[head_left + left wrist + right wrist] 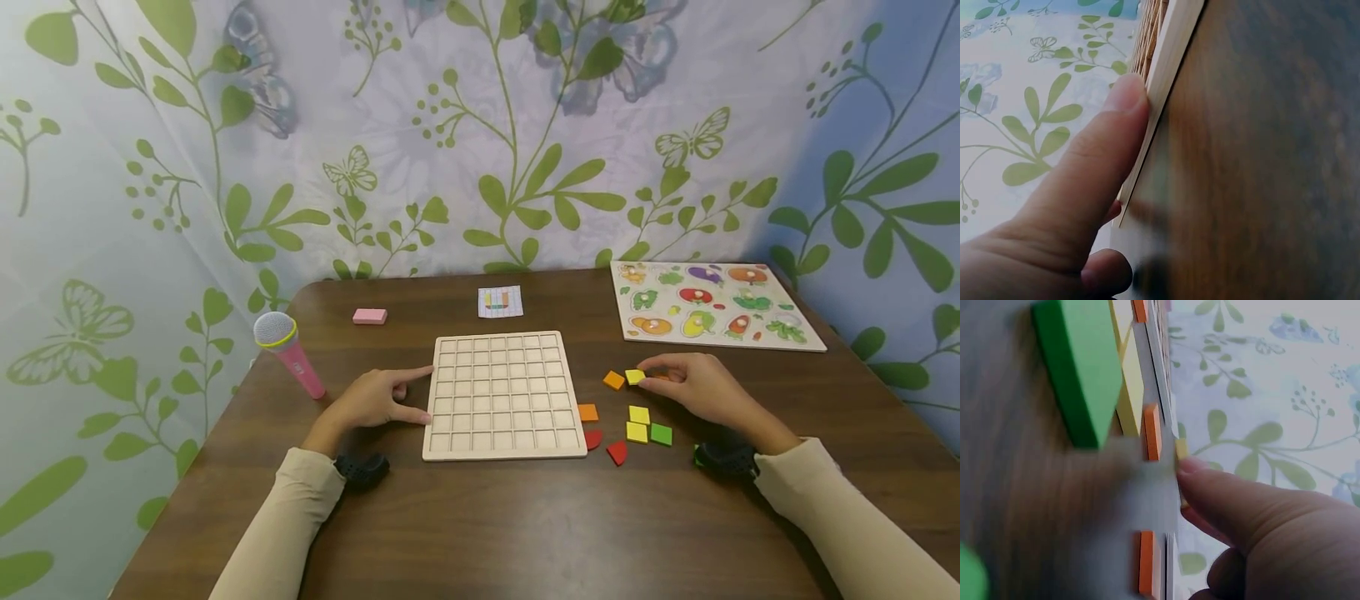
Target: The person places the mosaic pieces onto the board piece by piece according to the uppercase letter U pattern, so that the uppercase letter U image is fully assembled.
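Note:
A pale wooden grid board (504,396) lies flat on the table, its cells bare. My left hand (378,398) rests at the board's left edge, thumb and index finger stretched out against it. In the left wrist view, the thumb (1110,131) presses on the board's rim (1169,56). Right of the board, my right hand (697,385) pinches a yellow square tile (634,377) between thumb and fingers; the right wrist view shows the tile (1181,449) at the thumb tip. Close by lie an orange tile (613,380), two yellow tiles (638,415) and a green tile (662,434).
Two red quarter-round pieces (617,452) and another orange tile (588,412) lie by the board's right edge. Behind the board are a small drawn card (500,302) and a pink block (370,317). A toy microphone (300,367) stands left; a vegetable puzzle board (712,305) lies back right.

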{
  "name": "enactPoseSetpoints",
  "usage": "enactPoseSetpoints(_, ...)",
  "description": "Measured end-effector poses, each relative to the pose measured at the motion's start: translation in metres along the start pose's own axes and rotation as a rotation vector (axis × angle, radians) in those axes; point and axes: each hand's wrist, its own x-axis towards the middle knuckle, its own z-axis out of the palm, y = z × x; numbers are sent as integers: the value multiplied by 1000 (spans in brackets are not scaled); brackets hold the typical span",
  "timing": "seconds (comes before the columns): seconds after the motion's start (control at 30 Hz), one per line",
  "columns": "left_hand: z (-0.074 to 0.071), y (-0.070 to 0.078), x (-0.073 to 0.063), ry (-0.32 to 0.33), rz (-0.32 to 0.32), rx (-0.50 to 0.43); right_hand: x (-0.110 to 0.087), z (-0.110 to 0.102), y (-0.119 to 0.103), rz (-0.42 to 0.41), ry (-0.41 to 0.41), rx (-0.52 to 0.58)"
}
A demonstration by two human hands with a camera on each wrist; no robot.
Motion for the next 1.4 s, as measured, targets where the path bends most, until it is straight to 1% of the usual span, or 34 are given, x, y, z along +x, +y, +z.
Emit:
enactPoseSetpoints(0.17, 0, -1, 2, -13, 4, -8, 1, 5, -10, -8, 22, 22)
enactPoseSetpoints(0.4, -1, -3, 3, -24, -1, -18, 10, 11, -23, -5, 41, 6)
enactPoseSetpoints(0.57, -2, -2, 2, -33, -1, -20, 14, 15, -31, -15, 47, 26)
enactPoseSetpoints(0.83, -2, 1, 4, -30, -2, -1, 22, 25, -43, -49, 89, 58)
enactPoseSetpoints(0.97, -1, 1, 4, -30, -1, 5, 25, 32, -50, -19, 79, 102)
enactPoseSetpoints(1.03, -1, 0, 3, -27, 10, 4, 26, 36, -55, 4, 77, 130)
enactPoseSetpoints(1.2, -1, 0, 3, -20, 23, 7, 27, 45, -73, 58, 43, 267)
enactPoseSetpoints(1.3, -1, 1, 2, -21, 23, 7, 27, 51, -85, 63, 7, 335)
enactPoseSetpoints(1.4, -1, 3, 1, -24, 23, 0, 29, 57, -93, 48, -8, 355)
